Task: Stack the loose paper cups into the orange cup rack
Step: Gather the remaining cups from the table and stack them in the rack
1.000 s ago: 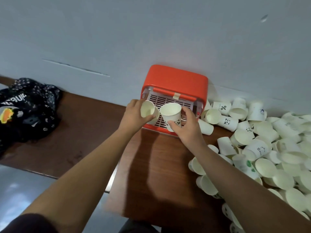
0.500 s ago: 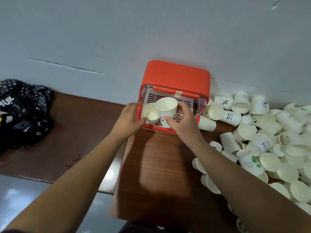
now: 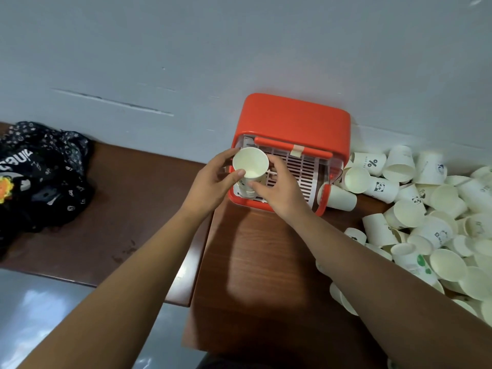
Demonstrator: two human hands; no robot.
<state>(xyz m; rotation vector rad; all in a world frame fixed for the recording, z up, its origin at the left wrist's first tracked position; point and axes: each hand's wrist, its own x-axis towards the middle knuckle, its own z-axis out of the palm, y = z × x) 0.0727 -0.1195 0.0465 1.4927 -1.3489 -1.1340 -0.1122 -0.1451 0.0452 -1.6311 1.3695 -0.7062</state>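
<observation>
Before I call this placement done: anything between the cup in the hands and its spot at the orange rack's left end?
Nothing visible. The left hand and right hand hold the cup over the left end of the orange rack, apparently on a cup there; loose cups lie outside, to its right.

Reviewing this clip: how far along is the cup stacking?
Done: barely started; a short stack appears to stand in the left front corner of the orange rack. In hand: the left hand and right hand both grip the top cup on that stack. Left: the white grid is mostly bare, and a large pile of loose cups lies on the table.
</observation>
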